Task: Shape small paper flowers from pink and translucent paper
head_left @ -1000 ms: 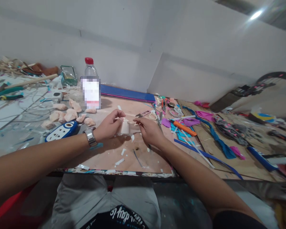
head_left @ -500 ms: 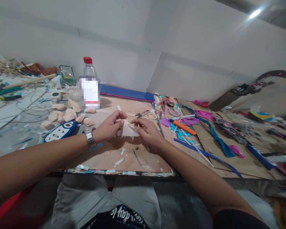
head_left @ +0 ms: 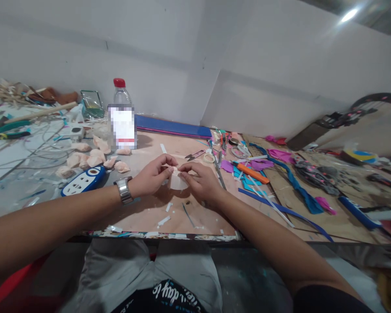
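Between my two hands is a small pale piece of thin paper, gathered at its upper edge and flaring out below. My left hand, with a metal watch on the wrist, pinches it from the left with thumb and finger. From the other side my right hand pinches the gathered edge, its thumb close to the left one. Both hands are above the table, and the fingertips partly hide the fold. Left of them lie several crumpled peach paper pieces.
A blue and white power strip lies left, with a red-capped bottle behind a blurred upright phone-like panel. At right are small snips, a tape roll, an orange cutter and a blue strip. Paper scraps lie in front.
My fingertips have drawn closer together on the paper's upper edge. The paper now looks more gathered and curved, where before it hung flatter.
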